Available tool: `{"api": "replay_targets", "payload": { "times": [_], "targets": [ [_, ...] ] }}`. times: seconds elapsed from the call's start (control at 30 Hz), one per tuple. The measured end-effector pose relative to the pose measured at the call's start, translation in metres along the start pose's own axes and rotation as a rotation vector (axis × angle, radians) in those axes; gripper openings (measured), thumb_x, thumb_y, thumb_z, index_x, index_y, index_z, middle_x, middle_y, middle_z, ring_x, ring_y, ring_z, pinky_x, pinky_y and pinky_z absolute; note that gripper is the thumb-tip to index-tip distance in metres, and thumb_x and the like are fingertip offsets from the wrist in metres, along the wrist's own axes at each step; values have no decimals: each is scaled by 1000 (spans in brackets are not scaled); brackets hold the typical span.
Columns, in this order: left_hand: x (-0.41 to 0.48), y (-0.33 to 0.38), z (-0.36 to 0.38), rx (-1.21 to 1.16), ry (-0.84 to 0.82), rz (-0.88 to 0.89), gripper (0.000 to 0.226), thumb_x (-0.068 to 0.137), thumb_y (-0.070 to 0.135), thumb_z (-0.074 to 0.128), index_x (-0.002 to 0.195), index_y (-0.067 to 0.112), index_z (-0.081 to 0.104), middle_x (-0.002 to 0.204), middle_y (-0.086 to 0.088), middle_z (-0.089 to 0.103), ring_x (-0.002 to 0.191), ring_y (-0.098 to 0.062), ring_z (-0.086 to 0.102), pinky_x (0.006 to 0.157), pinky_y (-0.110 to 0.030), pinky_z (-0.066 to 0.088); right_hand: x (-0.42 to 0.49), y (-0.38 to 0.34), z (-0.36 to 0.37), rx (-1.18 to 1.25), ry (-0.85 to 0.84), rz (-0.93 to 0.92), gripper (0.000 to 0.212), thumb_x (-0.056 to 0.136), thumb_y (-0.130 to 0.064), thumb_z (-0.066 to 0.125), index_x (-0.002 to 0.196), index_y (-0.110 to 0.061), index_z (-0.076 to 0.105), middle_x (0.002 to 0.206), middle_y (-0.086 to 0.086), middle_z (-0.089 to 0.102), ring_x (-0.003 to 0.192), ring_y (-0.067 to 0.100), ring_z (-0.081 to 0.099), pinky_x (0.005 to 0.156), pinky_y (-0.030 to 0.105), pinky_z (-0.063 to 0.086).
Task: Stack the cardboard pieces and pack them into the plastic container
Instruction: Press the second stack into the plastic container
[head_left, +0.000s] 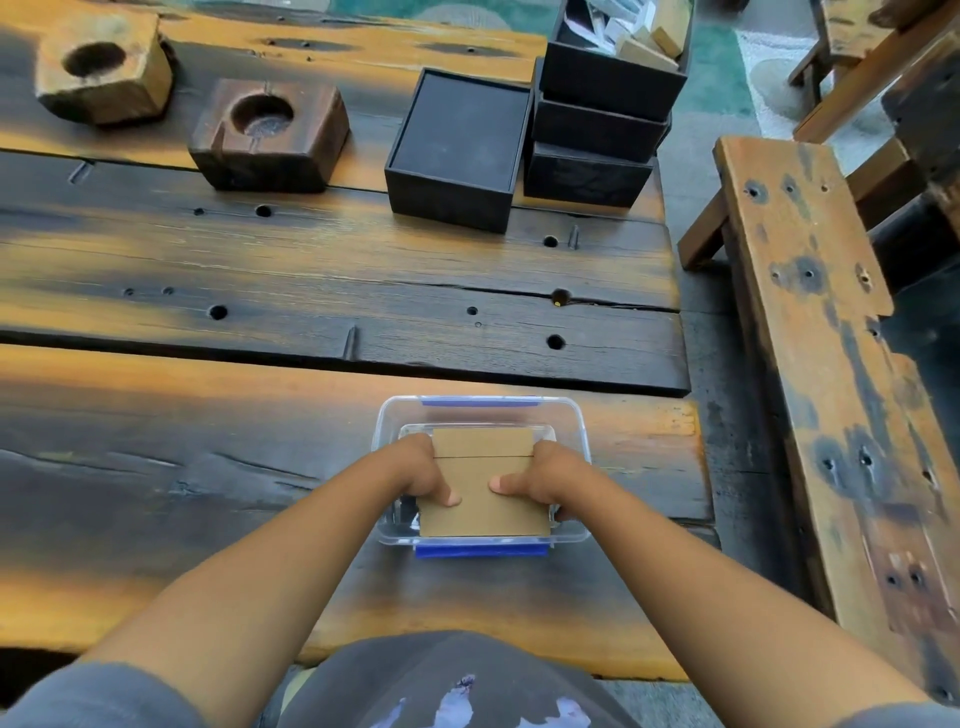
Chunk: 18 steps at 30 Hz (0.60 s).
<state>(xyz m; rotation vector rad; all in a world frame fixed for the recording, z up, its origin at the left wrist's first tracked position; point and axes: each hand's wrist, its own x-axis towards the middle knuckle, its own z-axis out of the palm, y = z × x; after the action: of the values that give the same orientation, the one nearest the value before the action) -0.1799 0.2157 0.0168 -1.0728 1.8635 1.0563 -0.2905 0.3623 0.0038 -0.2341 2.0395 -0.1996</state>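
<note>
A clear plastic container (571, 415) with blue clips stands near the table's front right edge. A stack of brown cardboard pieces (483, 506) sits tilted inside it, the near end raised over the rim. My left hand (423, 470) grips the stack's left side, thumb on top. Opposite it, my right hand (540, 475) holds the right side in the same way. A seam across the top shows two cardboard faces, one behind the other.
Two wooden blocks with round holes (270, 132) (104, 65) sit at the far left. Black boxes (457, 150) and a stack of black trays (602, 119) stand at the far right. A wooden bench (810, 332) runs along the table's right side.
</note>
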Motion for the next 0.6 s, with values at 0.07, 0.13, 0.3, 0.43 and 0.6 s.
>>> {"api": "replay_targets", "payload": {
  "times": [0.07, 0.13, 0.3, 0.43, 0.6],
  "targets": [
    [-6, 0, 10, 7, 105, -7, 82, 71, 24, 85, 137, 10, 38, 129, -12, 58, 114, -30, 58, 98, -39, 48, -2, 8, 14, 115, 113, -21, 91, 68, -54, 80, 137, -14, 38, 124, 5, 62, 108, 26, 61, 87, 38, 53],
    [-10, -2, 24, -36, 195, -9, 106, 73, 24, 82, 151, 14, 11, 132, -14, 55, 116, -31, 58, 98, -39, 48, -5, 14, 28, 238, 200, -19, 104, 69, -51, 80, 148, -10, 25, 130, 7, 61, 116, 28, 60, 93, 37, 49],
    [-9, -15, 43, -455, 208, -83, 106, 75, 15, 79, 153, 14, 7, 138, -13, 52, 121, -32, 55, 104, -43, 46, -9, 14, 35, 355, 206, 32, 110, 76, -45, 78, 152, -4, 11, 140, 13, 54, 125, 32, 54, 104, 41, 45],
    [-7, -17, 50, -604, 182, -86, 77, 77, 9, 73, 142, 9, 32, 124, -13, 58, 108, -30, 59, 95, -37, 50, -12, 16, 29, 441, 147, 37, 87, 75, -38, 81, 140, -4, 34, 131, 13, 59, 114, 30, 60, 98, 40, 50],
    [-8, -19, 46, -661, 105, -48, 69, 80, 7, 71, 139, 10, 36, 120, -13, 62, 106, -30, 62, 95, -43, 54, -14, 24, 22, 424, 80, 24, 70, 75, -30, 82, 129, -12, 41, 125, 11, 61, 107, 28, 63, 95, 43, 53]
  ]
}}
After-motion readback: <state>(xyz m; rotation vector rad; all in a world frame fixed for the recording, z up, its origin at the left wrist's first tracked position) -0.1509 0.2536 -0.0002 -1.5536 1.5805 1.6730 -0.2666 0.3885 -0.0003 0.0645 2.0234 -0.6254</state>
